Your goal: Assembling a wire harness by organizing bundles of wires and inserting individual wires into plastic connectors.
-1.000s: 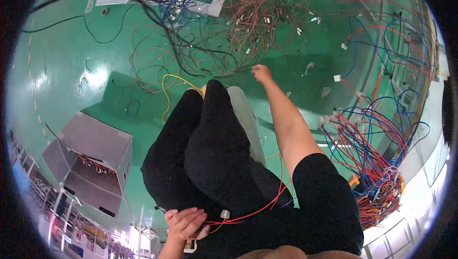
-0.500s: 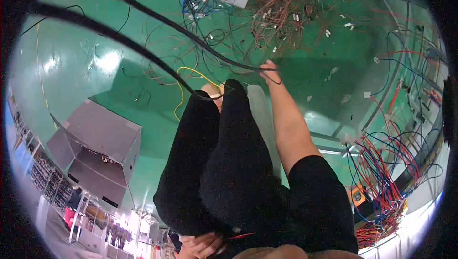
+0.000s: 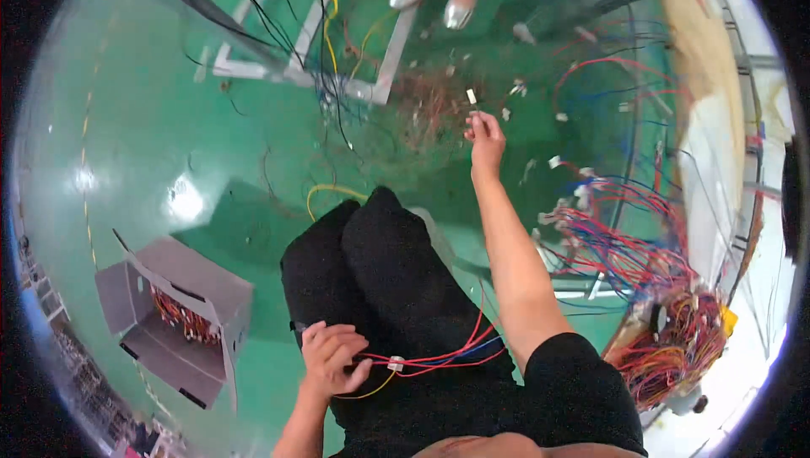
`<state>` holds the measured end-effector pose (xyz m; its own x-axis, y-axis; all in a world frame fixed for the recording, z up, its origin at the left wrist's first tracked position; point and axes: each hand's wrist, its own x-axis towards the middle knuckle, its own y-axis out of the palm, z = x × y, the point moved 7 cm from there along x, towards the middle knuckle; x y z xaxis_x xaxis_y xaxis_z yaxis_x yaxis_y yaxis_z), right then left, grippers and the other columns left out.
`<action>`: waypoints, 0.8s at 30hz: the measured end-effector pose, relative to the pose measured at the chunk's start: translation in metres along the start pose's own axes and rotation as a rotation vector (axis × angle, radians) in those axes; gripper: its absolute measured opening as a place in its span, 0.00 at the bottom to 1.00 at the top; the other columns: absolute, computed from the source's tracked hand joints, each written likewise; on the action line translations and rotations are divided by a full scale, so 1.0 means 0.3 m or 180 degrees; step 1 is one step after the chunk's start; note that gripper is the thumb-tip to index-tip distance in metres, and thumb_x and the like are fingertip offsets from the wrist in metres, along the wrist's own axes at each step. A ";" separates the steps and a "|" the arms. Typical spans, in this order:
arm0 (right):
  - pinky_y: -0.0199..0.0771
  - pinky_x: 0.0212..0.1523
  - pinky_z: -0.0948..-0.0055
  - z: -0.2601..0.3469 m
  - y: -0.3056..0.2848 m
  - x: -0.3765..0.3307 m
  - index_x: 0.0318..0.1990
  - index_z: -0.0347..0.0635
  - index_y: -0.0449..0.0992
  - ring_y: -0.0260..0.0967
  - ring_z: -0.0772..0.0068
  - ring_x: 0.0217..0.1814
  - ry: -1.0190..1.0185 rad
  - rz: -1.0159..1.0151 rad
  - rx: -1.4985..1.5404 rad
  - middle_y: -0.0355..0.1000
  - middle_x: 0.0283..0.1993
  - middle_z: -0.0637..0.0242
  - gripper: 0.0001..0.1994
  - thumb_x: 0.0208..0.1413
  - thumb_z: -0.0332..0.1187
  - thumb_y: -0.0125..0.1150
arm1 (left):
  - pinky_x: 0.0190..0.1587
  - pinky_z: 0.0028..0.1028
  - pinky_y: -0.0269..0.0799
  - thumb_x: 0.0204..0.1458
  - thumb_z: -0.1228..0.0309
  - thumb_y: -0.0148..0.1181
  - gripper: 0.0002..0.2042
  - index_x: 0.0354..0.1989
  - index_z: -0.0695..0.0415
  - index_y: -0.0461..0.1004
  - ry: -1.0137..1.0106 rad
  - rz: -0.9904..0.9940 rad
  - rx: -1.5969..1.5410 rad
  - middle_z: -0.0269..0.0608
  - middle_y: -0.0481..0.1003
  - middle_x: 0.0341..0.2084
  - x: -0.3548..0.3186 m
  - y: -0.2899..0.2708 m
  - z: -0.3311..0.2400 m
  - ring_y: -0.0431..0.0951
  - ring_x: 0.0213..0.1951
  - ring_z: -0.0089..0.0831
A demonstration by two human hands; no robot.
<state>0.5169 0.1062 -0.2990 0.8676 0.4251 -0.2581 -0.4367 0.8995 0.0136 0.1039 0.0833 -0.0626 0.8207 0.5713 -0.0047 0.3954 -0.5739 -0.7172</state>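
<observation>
Across my thighs lies a bundle of red, blue and yellow wires point(image 3: 447, 363) with a small white connector point(image 3: 396, 363) on it. My left hand point(image 3: 332, 359) rests on my left thigh, its curled fingers and thumb closed around the left end of the bundle. My right arm reaches far forward over the floor. At its end my right hand point(image 3: 485, 141) pinches a thin wire tipped with a white connector point(image 3: 472, 97), which sticks out past the fingertips. Beyond it, a blurred heap of reddish wires point(image 3: 432, 112) covers part of the green floor.
A grey open box point(image 3: 240, 298) holding red wires stands at the left. Red and blue wires point(image 3: 620, 243) hang at the right above a big coil of wires point(image 3: 675, 348). Another person's feet in silver shoes point(image 3: 460, 6) are ahead, beside a grey frame point(image 3: 391, 65).
My left hand has come up from my waist onto my thigh, with wires now across my lap. My right hand holds a connector wire. The view has shifted, and another person's feet appear.
</observation>
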 end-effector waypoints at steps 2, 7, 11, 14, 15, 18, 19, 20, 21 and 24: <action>0.69 0.33 0.82 0.314 0.063 -0.069 0.42 0.40 0.74 0.65 0.83 0.30 -0.0498 0.0163 0.0028 0.71 0.35 0.69 0.07 0.60 0.30 0.52 | 0.52 0.37 0.58 0.37 0.63 0.64 0.11 0.29 0.50 0.75 -0.0014 -0.0164 -0.0132 0.31 0.76 0.30 -0.029 -0.023 -0.009 0.76 0.41 0.31; 0.68 0.34 0.82 0.676 0.067 -0.269 0.42 0.39 0.73 0.64 0.84 0.30 -0.1235 0.0731 0.0232 0.71 0.33 0.69 0.07 0.60 0.29 0.51 | 0.54 0.41 0.61 0.42 0.62 0.61 0.20 0.43 0.57 0.72 0.0029 -0.0176 -0.0936 0.43 0.74 0.40 -0.112 -0.076 -0.060 0.72 0.47 0.42; 0.69 0.34 0.81 0.852 0.207 -0.541 0.41 0.37 0.73 0.66 0.82 0.32 -0.1204 0.1316 0.0174 0.72 0.34 0.69 0.07 0.59 0.28 0.52 | 0.45 0.33 0.67 0.49 0.68 0.59 0.25 0.57 0.57 0.64 -0.0517 -0.0880 -0.0954 0.46 0.69 0.34 0.049 -0.266 -0.128 0.71 0.38 0.38; 0.70 0.36 0.80 0.944 0.266 -0.802 0.40 0.36 0.74 0.68 0.80 0.35 -0.1582 0.1727 0.0026 0.72 0.35 0.70 0.06 0.58 0.26 0.52 | 0.47 0.34 0.65 0.55 0.66 0.53 0.25 0.61 0.59 0.58 0.0509 -0.1806 -0.0420 0.50 0.69 0.39 0.244 -0.340 -0.257 0.70 0.42 0.40; 0.69 0.36 0.80 0.936 0.286 -0.845 0.40 0.35 0.74 0.68 0.80 0.34 -0.1625 0.1895 -0.0313 0.73 0.33 0.68 0.07 0.57 0.25 0.52 | 0.49 0.30 0.65 0.57 0.66 0.49 0.22 0.59 0.61 0.60 0.0657 -0.1749 -0.0566 0.48 0.70 0.44 0.325 -0.335 -0.272 0.71 0.45 0.37; 0.70 0.37 0.79 0.864 0.265 -0.853 0.43 0.35 0.74 0.70 0.78 0.35 -0.1516 0.2084 -0.0749 0.74 0.34 0.64 0.09 0.56 0.24 0.53 | 0.50 0.29 0.65 0.59 0.65 0.47 0.16 0.49 0.65 0.67 0.0533 -0.1377 -0.1508 0.48 0.72 0.43 0.507 -0.263 -0.262 0.73 0.45 0.36; 0.71 0.38 0.79 0.837 0.228 -0.834 0.45 0.35 0.73 0.70 0.78 0.37 -0.1457 0.1739 -0.0542 0.73 0.36 0.64 0.10 0.57 0.23 0.51 | 0.49 0.31 0.66 0.58 0.63 0.48 0.16 0.40 0.68 0.71 0.0237 -0.0991 -0.2302 0.51 0.74 0.38 0.555 -0.212 -0.240 0.74 0.44 0.37; 0.72 0.38 0.78 0.808 0.185 -0.818 0.47 0.36 0.73 0.70 0.77 0.39 -0.1391 0.1397 -0.0336 0.72 0.37 0.65 0.11 0.57 0.22 0.49 | 0.49 0.31 0.66 0.58 0.63 0.48 0.16 0.40 0.68 0.71 0.0226 -0.1018 -0.2298 0.51 0.74 0.38 0.595 -0.198 -0.237 0.74 0.44 0.37; 0.73 0.44 0.72 0.799 0.149 -0.836 0.50 0.33 0.70 0.70 0.71 0.44 -0.0940 0.1100 0.0256 0.72 0.43 0.62 0.14 0.62 0.33 0.47 | 0.48 0.30 0.67 0.59 0.63 0.47 0.16 0.36 0.67 0.72 -0.0074 -0.1053 -0.2808 0.49 0.75 0.34 0.625 -0.175 -0.199 0.75 0.43 0.35; 0.70 0.50 0.66 0.582 0.173 -0.801 0.54 0.29 0.65 0.70 0.62 0.49 0.1586 0.2406 0.1877 0.71 0.49 0.53 0.28 0.63 0.50 0.40 | 0.45 0.26 0.69 0.59 0.63 0.45 0.17 0.31 0.65 0.72 -0.0027 -0.1236 -0.3500 0.44 0.77 0.31 0.712 -0.130 -0.223 0.77 0.37 0.31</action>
<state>0.3273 0.0683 -0.0676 0.1690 0.9214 -0.3499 -0.5196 0.3849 0.7628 0.2913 0.1885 0.0109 0.5649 0.8218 0.0749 0.7672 -0.5564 0.3191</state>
